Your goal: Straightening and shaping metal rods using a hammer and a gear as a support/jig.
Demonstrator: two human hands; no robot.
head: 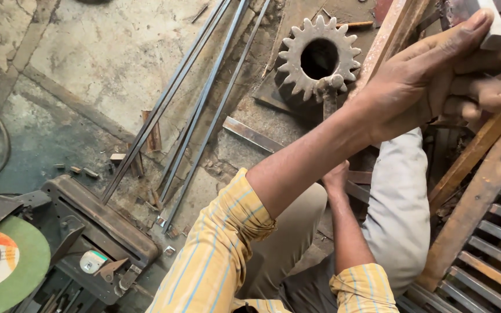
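My left hand (436, 75) is raised to the upper right. Its thumb lies along a pale metal block (497, 32) and its fingers curl below it, blurred. A rusty flat bar (392, 32) runs up behind that hand. My right hand (336, 177) hangs low between my knees, mostly hidden behind my left forearm. It sits close to a rusty strip (358, 188), and its fingers do not show. Both sleeves are yellow with stripes.
A big pale gear wheel (320, 55) lies on the floor ahead. Long steel rods (204, 98) run diagonally across the concrete. A cut-off saw with a green disc (13, 261) stands at the lower left. A rusty barred metal frame (482, 232) fills the right side.
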